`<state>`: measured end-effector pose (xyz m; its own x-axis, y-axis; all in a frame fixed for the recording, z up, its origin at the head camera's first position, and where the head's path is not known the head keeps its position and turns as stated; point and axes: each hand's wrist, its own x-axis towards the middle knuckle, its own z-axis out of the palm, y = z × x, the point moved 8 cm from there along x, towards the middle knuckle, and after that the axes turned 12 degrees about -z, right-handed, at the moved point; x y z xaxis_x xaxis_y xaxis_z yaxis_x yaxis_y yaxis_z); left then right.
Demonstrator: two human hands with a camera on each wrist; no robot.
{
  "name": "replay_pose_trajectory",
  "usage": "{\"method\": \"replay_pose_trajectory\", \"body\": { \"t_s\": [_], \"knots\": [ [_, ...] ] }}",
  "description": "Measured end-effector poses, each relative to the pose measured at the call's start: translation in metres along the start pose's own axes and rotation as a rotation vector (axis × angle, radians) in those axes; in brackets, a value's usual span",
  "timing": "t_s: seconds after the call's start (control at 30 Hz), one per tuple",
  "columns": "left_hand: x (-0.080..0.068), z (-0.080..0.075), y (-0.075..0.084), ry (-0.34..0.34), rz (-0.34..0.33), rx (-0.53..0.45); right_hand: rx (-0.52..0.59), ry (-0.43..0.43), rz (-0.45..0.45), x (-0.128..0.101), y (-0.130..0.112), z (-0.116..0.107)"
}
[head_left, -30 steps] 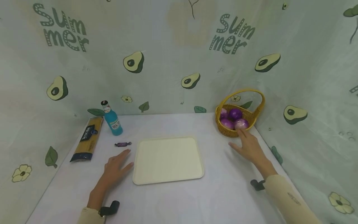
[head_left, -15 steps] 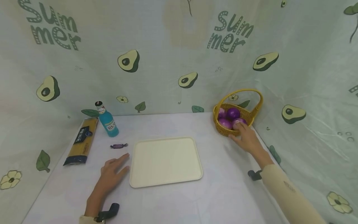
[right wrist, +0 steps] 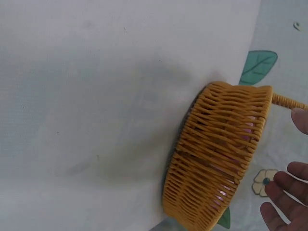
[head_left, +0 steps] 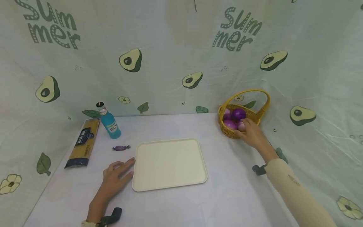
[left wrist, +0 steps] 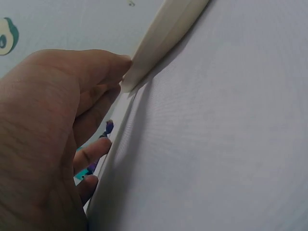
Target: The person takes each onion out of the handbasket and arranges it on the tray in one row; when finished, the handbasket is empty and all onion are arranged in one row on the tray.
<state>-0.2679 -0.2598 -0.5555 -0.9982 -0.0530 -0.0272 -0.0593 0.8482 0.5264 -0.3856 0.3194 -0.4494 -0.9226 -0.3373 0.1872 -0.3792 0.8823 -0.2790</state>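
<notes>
Head view: right hand (head_left: 252, 134) is reaching into basket (head_left: 236, 124), fingers spreading over an onion (head_left: 241, 125), not lifting yet. Left hand (head_left: 114, 176) is lying flat, touching empty tray (head_left: 169, 164) on bench.

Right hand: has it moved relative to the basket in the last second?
Yes. The right hand has gone forward from the table in front of the basket to over its near rim, fingers on the purple onions.
</notes>
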Motion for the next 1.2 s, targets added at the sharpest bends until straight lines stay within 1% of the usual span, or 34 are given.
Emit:
{"method": "replay_pose_trajectory", "body": {
  "t_s": [0.17, 0.27, 0.43, 0.63, 0.77, 0.87, 0.97, 1.2],
  "knots": [
    [-0.001, -0.001, 0.005, 0.001, 0.019, 0.010, 0.009, -0.008, -0.001, 0.008, 0.001, 0.000],
    [-0.002, 0.000, 0.005, 0.006, 0.024, 0.018, 0.015, -0.028, 0.009, 0.013, 0.002, 0.003],
    [-0.001, 0.001, 0.001, 0.019, 0.023, 0.035, 0.015, -0.068, 0.026, 0.023, 0.009, 0.012],
    [0.001, 0.003, 0.000, 0.045, 0.022, 0.037, 0.039, -0.074, 0.019, 0.036, 0.016, 0.019],
    [0.000, 0.006, -0.001, 0.037, 0.014, 0.047, 0.060, -0.109, 0.043, 0.041, 0.019, 0.025],
    [-0.001, 0.005, 0.000, 0.035, 0.008, 0.048, 0.086, -0.130, 0.051, 0.044, 0.018, 0.027],
    [-0.002, 0.003, 0.001, 0.039, 0.007, 0.048, 0.107, -0.131, 0.049, 0.049, 0.018, 0.029],
    [0.000, 0.002, 0.002, 0.054, 0.024, 0.064, 0.110, -0.135, 0.056, 0.056, 0.027, 0.035]
  ]
}}
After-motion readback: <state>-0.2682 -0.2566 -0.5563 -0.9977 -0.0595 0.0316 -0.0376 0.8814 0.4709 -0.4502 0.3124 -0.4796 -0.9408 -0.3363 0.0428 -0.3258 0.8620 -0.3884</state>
